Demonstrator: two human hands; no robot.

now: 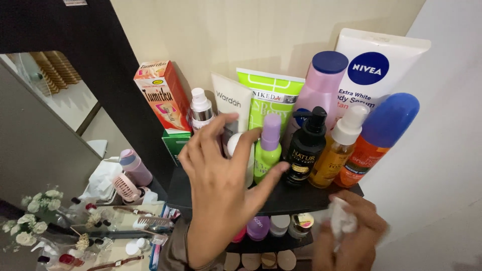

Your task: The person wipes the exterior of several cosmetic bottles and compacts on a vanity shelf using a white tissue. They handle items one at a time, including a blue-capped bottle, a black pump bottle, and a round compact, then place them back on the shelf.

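Observation:
My left hand [223, 185] reaches up to the top corner shelf [281, 196], fingers spread, its fingertips around a small white bottle [234, 144] that stands in front of a white tube [232, 100]. It is touching the bottle but the grip is not closed. Right beside it stand a green bottle with a lilac cap [267, 148] and a black pump bottle [305, 150]. Lower right, my right hand [351, 233] is closed around a crumpled white tissue [341, 218], just below the shelf's front edge.
The dark shelf is crowded: orange box [161, 95], clear bottle with silver collar [202, 109], green tube [271, 98], pink bottle [320, 85], large white tube [374, 65], amber spray bottle [337, 150], orange bottle with blue cap [381, 135]. Jars sit on the lower shelf [273, 244]. A mirror [60, 165] is at left.

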